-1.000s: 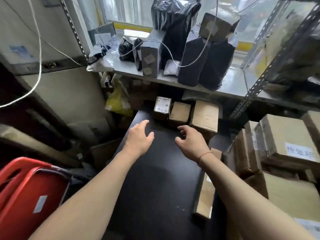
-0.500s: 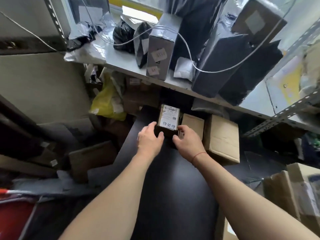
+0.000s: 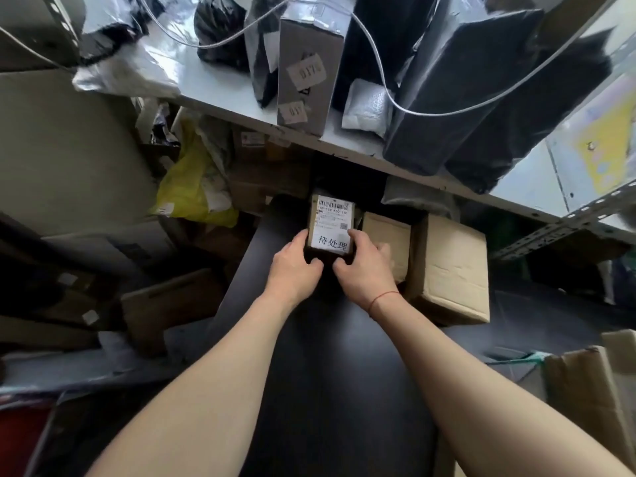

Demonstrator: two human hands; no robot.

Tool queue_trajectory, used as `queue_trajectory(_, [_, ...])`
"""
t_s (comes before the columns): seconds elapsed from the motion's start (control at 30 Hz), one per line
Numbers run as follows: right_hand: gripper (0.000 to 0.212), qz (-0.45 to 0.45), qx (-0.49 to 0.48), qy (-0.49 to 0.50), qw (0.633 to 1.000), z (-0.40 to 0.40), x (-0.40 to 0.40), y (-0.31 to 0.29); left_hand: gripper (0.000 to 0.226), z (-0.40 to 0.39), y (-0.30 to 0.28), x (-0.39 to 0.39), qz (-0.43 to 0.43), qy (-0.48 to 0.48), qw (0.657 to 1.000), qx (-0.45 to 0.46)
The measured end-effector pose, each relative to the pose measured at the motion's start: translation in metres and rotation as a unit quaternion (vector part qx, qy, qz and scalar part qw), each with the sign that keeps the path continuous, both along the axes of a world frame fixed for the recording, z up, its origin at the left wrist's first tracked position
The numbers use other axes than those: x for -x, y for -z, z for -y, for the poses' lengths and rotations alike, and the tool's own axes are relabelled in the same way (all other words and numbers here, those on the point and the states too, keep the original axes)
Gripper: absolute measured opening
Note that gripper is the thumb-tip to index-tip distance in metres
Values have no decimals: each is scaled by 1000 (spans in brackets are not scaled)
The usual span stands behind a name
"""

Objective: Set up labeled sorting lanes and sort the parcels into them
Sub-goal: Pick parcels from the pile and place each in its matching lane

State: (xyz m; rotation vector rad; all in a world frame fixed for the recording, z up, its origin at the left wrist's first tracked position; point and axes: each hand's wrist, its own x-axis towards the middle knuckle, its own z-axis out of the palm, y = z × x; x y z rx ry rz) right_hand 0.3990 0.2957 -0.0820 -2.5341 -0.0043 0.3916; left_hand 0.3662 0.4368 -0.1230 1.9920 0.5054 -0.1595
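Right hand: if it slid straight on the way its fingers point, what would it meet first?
The right hand already grips the labelled small box. Going straight on, its fingers would probably press the plain middle box alongside, though depth is unclear.

Open bench in front, crowded at the labelled box

The dark bench (image 3: 337, 390) lies bare on the near side of the small labelled box (image 3: 331, 223). A plain box (image 3: 387, 241) stands just right of it, with a larger carton (image 3: 451, 266) beyond that. The shelf (image 3: 344, 146) overhangs close above, and a yellow bag (image 3: 189, 191) and cartons crowd the left.
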Motion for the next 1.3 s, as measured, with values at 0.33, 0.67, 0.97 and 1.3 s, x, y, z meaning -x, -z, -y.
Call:
queue_trajectory(0.33, [74, -37, -242, 79, 966, -5, 47, -22, 29, -6, -9, 64, 14, -126, 985, 117])
queue_trajectory(0.67, [28, -145, -451, 43, 880, 41, 99, -95, 42, -6, -111, 139, 87, -81, 963, 241])
queue_trajectory(0.97, [30, -204, -520, 61, 827, 76, 163, -131, 22, 12, -174, 199, 45, -40, 966, 253])
queue_trajectory(1.3, [26, -183, -512, 60, 837, 108, 205, -144, 14, 45, -195, 237, 32, -37, 968, 246])
